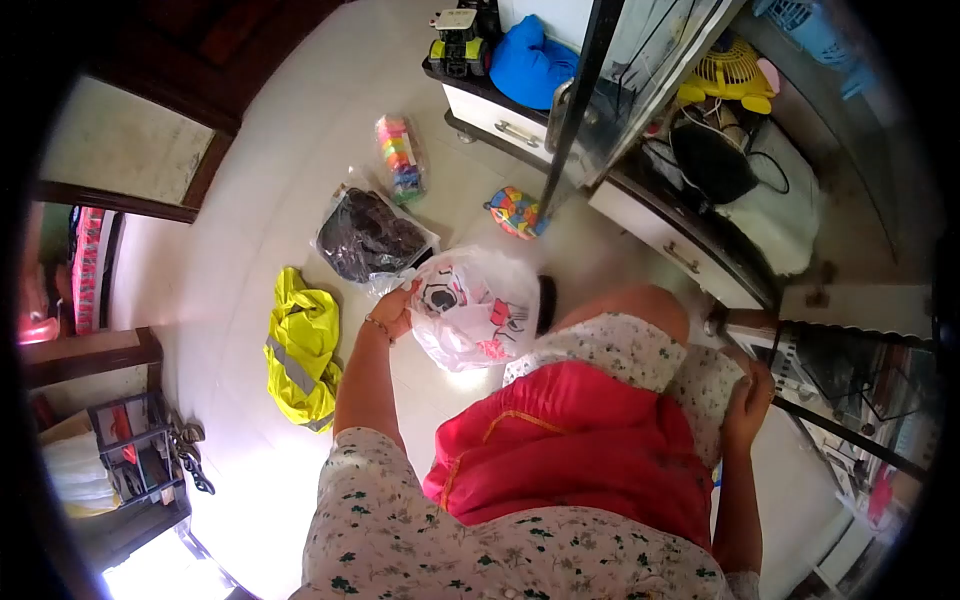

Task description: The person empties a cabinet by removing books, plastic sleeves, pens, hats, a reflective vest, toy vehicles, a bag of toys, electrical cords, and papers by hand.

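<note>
My left hand (392, 308) is closed on the left edge of a white printed plastic bag (475, 305) that rests on the floor. Just behind it lies a clear bag with dark contents (370, 235), close to my fingers. My right hand (750, 395) is at my right side beside the patterned cloth over my leg; its fingers are bent, and whether they grip the cloth is unclear. A red cloth (575, 440) lies across my lap.
A yellow reflective vest (303, 350) lies on the floor at the left. Beyond the bags are a pack of colourful pieces (398, 158) and a multicoloured round object (517, 212). Cabinets with a white drawer (670, 240) stand at the right, a blue bag (530, 62) on top. A rack (135, 450) is at the far left.
</note>
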Demonstrator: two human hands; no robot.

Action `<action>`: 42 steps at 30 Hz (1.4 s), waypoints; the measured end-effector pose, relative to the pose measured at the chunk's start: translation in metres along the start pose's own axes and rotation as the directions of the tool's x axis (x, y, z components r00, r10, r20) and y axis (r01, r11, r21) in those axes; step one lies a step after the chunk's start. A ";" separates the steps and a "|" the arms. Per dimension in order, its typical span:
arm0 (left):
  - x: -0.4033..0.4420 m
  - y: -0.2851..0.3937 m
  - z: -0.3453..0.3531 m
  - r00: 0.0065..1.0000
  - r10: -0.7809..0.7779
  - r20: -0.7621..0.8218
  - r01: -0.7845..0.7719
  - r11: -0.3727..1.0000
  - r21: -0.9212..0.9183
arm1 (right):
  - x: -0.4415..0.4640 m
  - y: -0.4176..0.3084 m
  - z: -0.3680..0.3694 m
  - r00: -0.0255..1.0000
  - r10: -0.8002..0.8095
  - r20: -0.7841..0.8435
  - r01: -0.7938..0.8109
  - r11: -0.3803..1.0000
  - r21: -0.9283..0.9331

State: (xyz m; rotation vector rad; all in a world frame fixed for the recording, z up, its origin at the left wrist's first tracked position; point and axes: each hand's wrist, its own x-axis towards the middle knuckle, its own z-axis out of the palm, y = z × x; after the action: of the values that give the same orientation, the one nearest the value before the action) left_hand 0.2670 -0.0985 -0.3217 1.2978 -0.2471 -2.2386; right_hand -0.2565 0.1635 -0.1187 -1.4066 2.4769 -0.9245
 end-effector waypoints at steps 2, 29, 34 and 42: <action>-0.015 0.003 0.015 0.997 0.042 -0.071 -0.045 0.998 -0.040 | 0.000 0.002 0.000 1.000 -0.015 -0.001 0.015 1.000 -0.002; 0.083 -0.042 0.187 0.411 0.650 0.639 -0.488 -0.435 0.756 | 0.001 -0.004 -0.014 0.998 0.033 -0.050 -0.035 0.998 -0.046; 0.155 -0.045 0.202 0.792 0.372 0.484 -0.256 -0.517 0.817 | 0.004 -0.009 -0.016 0.999 0.007 -0.040 -0.011 0.995 -0.104; 0.205 -0.052 0.219 0.979 0.198 0.050 0.086 -0.620 0.780 | 0.007 -0.016 -0.019 0.991 0.131 -0.023 -0.133 0.979 -0.154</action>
State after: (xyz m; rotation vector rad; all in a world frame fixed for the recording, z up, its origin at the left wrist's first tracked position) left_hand -0.0180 -0.1871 -0.3822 1.9154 -3.0056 -0.8245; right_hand -0.2569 0.1606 -0.0932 -1.2619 2.6650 -0.7305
